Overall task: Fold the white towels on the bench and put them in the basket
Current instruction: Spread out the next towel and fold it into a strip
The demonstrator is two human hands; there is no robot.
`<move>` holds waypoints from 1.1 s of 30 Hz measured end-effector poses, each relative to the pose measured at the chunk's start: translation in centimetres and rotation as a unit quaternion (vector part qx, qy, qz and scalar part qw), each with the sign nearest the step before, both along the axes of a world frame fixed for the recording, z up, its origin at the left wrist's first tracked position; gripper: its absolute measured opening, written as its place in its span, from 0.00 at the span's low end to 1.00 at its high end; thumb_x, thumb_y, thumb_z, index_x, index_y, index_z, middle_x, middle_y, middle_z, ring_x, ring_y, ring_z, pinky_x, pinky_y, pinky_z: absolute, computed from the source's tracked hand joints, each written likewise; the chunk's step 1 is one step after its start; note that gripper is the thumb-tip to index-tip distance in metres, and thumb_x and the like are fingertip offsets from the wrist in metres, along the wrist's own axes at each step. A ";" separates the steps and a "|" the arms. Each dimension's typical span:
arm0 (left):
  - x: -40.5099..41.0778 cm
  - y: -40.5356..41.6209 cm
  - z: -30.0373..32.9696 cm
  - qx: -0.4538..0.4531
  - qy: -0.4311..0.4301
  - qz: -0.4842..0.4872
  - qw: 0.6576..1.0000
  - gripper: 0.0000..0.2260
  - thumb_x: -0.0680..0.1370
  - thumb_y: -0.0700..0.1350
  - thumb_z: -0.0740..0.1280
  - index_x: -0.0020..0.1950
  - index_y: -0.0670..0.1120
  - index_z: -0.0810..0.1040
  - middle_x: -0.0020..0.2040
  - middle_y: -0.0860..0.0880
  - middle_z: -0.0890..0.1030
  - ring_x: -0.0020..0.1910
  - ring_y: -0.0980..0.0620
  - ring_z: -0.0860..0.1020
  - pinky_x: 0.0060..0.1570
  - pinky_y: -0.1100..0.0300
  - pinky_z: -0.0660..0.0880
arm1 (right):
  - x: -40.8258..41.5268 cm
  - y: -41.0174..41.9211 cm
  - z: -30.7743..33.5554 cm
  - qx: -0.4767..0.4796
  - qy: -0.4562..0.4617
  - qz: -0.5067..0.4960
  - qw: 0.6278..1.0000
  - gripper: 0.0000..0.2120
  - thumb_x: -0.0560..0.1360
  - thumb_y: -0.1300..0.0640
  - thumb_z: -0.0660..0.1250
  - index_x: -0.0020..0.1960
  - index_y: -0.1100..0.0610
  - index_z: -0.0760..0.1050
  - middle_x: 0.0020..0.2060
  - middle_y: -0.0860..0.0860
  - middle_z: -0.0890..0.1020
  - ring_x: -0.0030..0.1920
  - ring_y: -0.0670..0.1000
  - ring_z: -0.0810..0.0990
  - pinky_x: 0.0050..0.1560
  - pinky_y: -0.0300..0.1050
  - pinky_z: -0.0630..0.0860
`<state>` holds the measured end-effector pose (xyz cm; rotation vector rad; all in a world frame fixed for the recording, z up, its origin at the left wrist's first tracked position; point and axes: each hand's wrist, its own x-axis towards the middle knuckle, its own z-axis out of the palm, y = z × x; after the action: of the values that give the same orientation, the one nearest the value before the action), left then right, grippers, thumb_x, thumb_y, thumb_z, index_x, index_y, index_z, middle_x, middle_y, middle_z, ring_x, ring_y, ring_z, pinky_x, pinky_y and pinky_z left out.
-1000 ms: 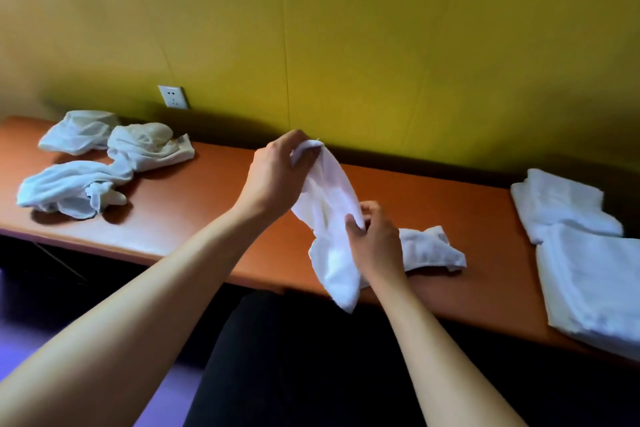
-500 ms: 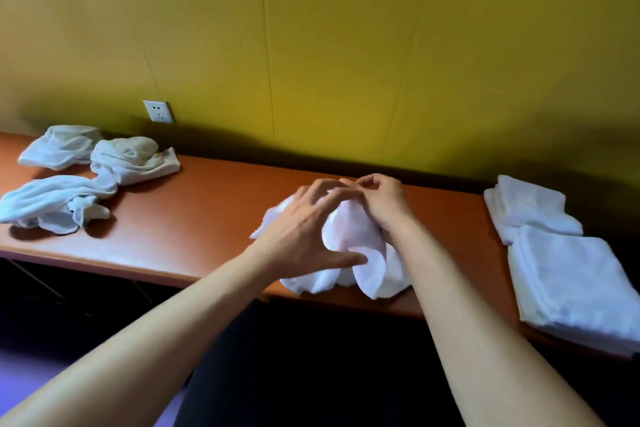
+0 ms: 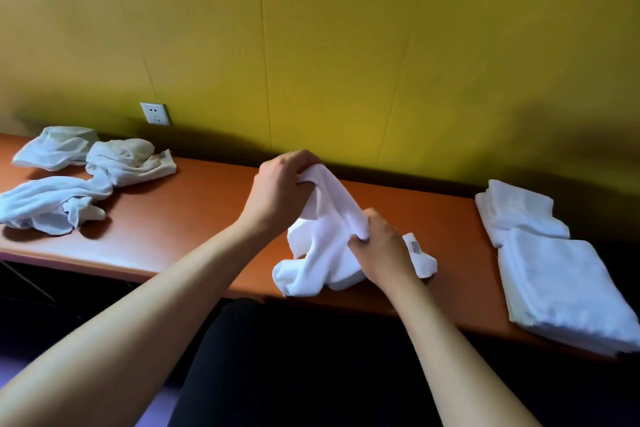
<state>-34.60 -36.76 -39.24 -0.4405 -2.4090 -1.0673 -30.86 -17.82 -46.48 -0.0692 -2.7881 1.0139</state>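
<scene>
- Left hand (image 3: 280, 191): fingers curled tight round the top end of a white towel (image 3: 325, 246), holding it up above the bench (image 3: 207, 204), near the back edge, approx mid-length.
- Right hand (image 3: 381, 250): fingers closed on the same towel lower down, pinching a bunch of cloth at its mid part; hand sits just above the bench, closer to the front edge.
- Towel stretches slantwise between the 2 hands; its lower folds rest crumpled on the bench by the front edge. One corner w/ a small label (image 3: 415, 248) pokes out past the right hand.
- Left end of bench: heap of unfolded towels (image 3: 76, 180), loose and tangled. Looks like 3, maybe 4 – they overlap, so count not sure.
- Right end of bench: folded towels (image 3: 554, 274) in 2 flat piles – a smaller pile toward the back edge, a larger one toward the front edge, touching or overlapping. No. of towels per pile can't be told.
- Wall socket (image 3: 155, 113): 1, on the yellow wall (image 3: 346, 45) above the left heap.
</scene>
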 end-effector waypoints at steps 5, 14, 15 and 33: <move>0.5 -1.5 2.2 0.039 0.024 0.003 0.999 0.16 0.68 0.39 0.63 0.52 0.51 0.82 0.44 0.53 0.84 0.41 0.48 0.81 0.39 0.56 0.75 | -0.1 3.0 -0.8 0.151 0.119 -0.187 0.963 0.11 0.72 0.62 0.70 0.51 0.53 0.73 0.47 0.54 0.82 0.52 0.61 0.78 0.52 0.55 0.67; -1.0 -7.8 4.9 0.099 0.010 0.109 0.989 0.11 0.72 0.41 0.64 0.51 0.52 0.83 0.43 0.49 0.84 0.40 0.47 0.81 0.37 0.57 0.75 | 0.9 13.5 1.5 0.244 0.112 -0.224 0.937 0.05 0.71 0.62 0.73 0.46 0.57 0.82 0.38 0.61 0.83 0.44 0.65 0.78 0.45 0.53 0.69; -1.0 -8.5 5.1 0.098 0.010 0.114 0.989 0.13 0.73 0.41 0.64 0.52 0.52 0.84 0.44 0.48 0.85 0.41 0.46 0.81 0.39 0.56 0.76 | 1.4 14.4 2.2 0.235 0.098 -0.200 0.946 0.05 0.71 0.61 0.73 0.47 0.57 0.82 0.39 0.60 0.84 0.44 0.65 0.79 0.44 0.52 0.70; 3.5 -13.2 3.7 0.158 0.003 0.218 0.963 0.14 0.76 0.43 0.61 0.52 0.49 0.85 0.49 0.45 0.85 0.50 0.42 0.80 0.48 0.55 0.73 | 8.1 14.0 5.1 -0.052 -0.049 0.072 0.995 0.18 0.71 0.65 0.74 0.33 0.53 0.67 0.27 0.42 0.69 0.30 0.43 0.66 0.34 0.44 0.62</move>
<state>-31.09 -49.95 -35.49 0.1894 -2.1315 -1.2033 -22.73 -3.81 -41.37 0.0709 -2.8613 1.2197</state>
